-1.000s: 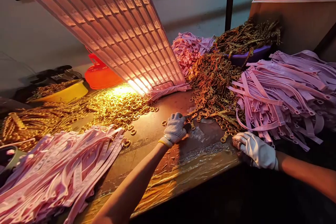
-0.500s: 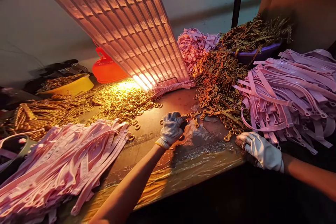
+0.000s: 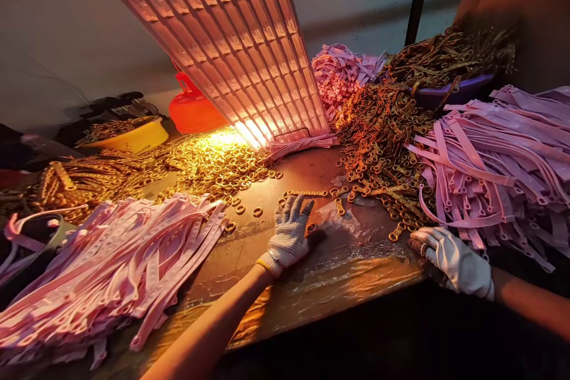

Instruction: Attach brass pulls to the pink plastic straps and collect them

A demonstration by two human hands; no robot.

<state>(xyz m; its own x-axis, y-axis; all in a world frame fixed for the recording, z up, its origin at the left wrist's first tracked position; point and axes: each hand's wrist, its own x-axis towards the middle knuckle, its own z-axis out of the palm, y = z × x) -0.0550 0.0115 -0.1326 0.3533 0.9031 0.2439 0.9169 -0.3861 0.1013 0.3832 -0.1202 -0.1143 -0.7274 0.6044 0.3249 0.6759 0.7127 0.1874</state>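
Note:
My left hand (image 3: pixel 289 231), in a knit glove with a yellow cuff, rests over the brown table with its fingers spread. Just beyond its fingertips lies a gold braided strip (image 3: pixel 307 193) with ring ends. A loose gold ring (image 3: pixel 312 227) sits beside the fingers, and another ring (image 3: pixel 257 212) lies to their left. At the table's right front edge is my right hand (image 3: pixel 454 258), in a white glove with the fingers curled. Something brown and rough shows under those fingertips; what it is cannot be made out. Linked gold strips (image 3: pixel 396 231) lie just past this hand.
Pink straps (image 3: pixel 111 267) are heaped at left, more pink straps (image 3: pixel 499 148) at right. Gold rings (image 3: pixel 222 166) lie under a bright lamp behind a leaning ribbed panel (image 3: pixel 231 41). A yellow basin (image 3: pixel 133 136), red container (image 3: pixel 193 110) and purple basin (image 3: pixel 454 89) stand behind.
My left hand has uncurled from a closed shape to spread fingers. The braided strip and a loose ring beside it now show more fully. My right hand stays curled at the table edge.

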